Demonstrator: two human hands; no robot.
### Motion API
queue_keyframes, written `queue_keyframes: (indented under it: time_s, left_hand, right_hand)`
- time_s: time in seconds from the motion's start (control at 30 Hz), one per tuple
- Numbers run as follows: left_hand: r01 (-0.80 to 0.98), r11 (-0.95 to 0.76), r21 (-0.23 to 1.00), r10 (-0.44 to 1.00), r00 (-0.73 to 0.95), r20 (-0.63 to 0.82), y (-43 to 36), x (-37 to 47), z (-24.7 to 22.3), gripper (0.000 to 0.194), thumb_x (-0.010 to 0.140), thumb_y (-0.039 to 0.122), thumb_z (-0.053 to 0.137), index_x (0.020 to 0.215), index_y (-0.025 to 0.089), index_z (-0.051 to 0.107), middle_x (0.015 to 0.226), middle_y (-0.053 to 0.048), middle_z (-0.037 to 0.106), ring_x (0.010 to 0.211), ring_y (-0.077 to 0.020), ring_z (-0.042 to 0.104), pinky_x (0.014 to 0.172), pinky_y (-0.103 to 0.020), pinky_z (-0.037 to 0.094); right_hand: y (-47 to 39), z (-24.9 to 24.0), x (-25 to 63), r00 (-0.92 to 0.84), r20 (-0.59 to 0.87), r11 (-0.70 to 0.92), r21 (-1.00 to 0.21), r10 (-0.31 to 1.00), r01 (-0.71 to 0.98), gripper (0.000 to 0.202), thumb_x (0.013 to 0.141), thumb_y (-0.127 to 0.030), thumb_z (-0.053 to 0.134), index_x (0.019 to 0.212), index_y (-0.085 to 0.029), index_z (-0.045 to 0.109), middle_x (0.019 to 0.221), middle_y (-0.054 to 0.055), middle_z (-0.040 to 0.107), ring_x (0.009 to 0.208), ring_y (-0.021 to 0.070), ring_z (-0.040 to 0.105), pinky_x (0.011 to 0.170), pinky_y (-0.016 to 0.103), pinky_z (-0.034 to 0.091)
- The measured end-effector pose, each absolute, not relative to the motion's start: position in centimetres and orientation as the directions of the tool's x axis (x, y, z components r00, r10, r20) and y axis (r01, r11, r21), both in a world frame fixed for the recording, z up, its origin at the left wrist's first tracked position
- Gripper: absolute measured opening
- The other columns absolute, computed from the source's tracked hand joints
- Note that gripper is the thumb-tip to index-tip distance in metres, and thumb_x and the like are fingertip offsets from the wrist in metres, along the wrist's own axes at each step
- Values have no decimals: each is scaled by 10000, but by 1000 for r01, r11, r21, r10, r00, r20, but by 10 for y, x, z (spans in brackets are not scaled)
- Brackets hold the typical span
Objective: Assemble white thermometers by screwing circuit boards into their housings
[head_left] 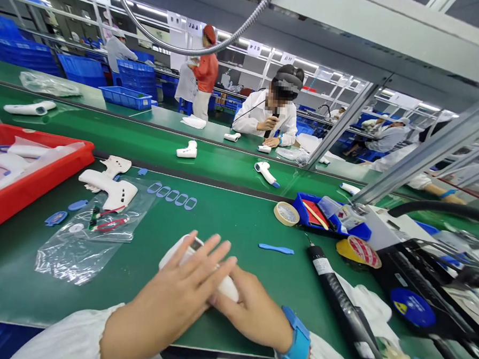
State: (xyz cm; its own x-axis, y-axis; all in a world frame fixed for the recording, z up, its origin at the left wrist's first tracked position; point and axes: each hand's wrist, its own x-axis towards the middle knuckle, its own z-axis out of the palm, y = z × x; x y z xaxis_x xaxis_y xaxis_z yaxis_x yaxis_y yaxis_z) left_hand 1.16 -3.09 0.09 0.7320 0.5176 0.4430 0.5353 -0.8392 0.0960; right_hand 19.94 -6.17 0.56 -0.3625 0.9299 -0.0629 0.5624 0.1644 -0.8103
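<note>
Device (174, 252): it was held over the near part of the table (229, 222), between both hands.
Left hand (181, 283): it was laid across the device, the fingers stretched and slightly apart.
Right hand (252, 309): it was clamped on the near end of the device.
Blue tool (276, 249): it was placed to the right, beyond the hands.
Rings (169, 194): five were set in a row, beyond the device.
Bag (72, 256): it was spread at the left, near the red tray (50, 188).
</note>
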Motion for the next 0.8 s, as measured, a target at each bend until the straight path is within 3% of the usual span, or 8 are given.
queue_keyframes:
  time_s: [0.03,0.1,0.2,0.3,0.4,0.53,0.67,0.8]
  left_hand:
    - [495,-867,54,474,789,391,-30,16,2,486,851,226,474,1327,195,383,1237,-102,562,1176,-260,479,1080,-489,173]
    - [487,-863,136,503,804,316,-25,20,7,450,842,173,444,1290,185,416,1088,-83,641,1011,-224,586,1015,-427,310]
    - [574,-651,496,718,677,161,-9,15,22,366,837,313,497,1193,242,457,975,-31,648,810,-192,621,736,-287,477]
    - [577,-293,763,856,514,-60,3,10,34,371,826,489,485,1101,245,441,752,19,590,629,-156,569,555,-231,454]
    - [438,-95,894,814,551,-184,5,14,34,323,860,508,412,1046,244,435,746,24,536,668,-143,547,602,-231,461]
    - [345,-19,939,782,590,-201,0,26,26,308,859,484,437,1042,237,440,773,24,510,699,-133,536,640,-235,461]
    - [286,-80,955,831,549,-95,-5,32,23,308,823,431,526,1050,233,461,793,24,522,712,-130,537,661,-232,462]
    - [268,-337,902,837,525,156,-8,36,21,264,800,361,575,1019,228,510,926,-7,582,804,-152,554,701,-233,456]
  right_hand:
    - [-62,10,202,-396,-51,189,-818,917,543,266,809,-353,560,996,-166,580,837,26,629,690,141,541,634,253,428]
    - [-63,19,215,-413,-22,202,-848,911,491,295,811,-387,559,1015,-176,590,824,19,632,681,132,549,638,244,448]
    - [-69,25,248,-274,1,157,-821,962,549,301,848,-356,521,1108,-211,563,917,30,634,770,135,577,731,259,475]
    - [-80,17,275,-228,-55,136,-658,972,741,288,829,-275,556,1113,-226,575,1026,58,609,929,179,570,847,319,465]
    - [-88,3,280,-284,-107,196,-498,953,844,318,822,-195,546,1137,-220,575,1101,89,582,989,218,551,871,374,470]
    - [-85,-12,274,-326,-45,282,-399,944,873,269,895,-195,396,1030,-185,629,1005,111,612,882,216,570,794,394,501]
    - [-75,-9,269,-264,55,243,-597,963,764,250,909,-252,399,941,-189,638,870,67,641,806,175,593,763,332,508]
    - [-66,13,256,-104,61,104,-868,993,485,209,868,-326,496,891,-198,660,734,27,662,651,140,615,625,265,519]
